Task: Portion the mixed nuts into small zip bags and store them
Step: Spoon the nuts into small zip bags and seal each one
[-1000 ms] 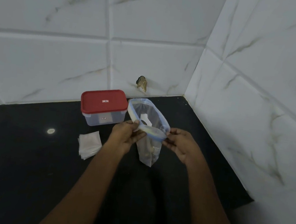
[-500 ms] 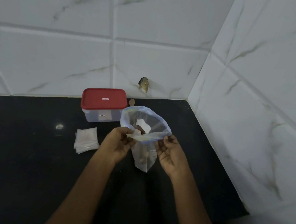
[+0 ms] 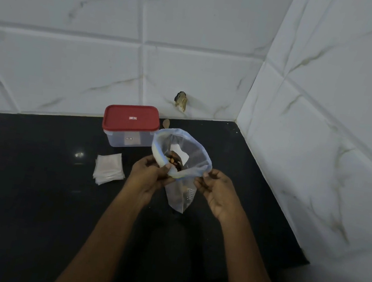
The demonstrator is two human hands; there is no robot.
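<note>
left hand (image 3: 150,176) and right hand (image 3: 218,191) pinching zip bag (image 3: 194,164) rim, nuts (image 3: 173,161) inside, lid (image 3: 130,124) label (image 3: 133,117) unreadable

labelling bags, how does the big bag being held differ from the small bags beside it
The big bag is upright and open, gripped by the left hand and right hand, nuts inside; the small bags lie flat, stacked, untouched. The big bag is far larger than the small bags. Both look like translucent plastic.
</note>
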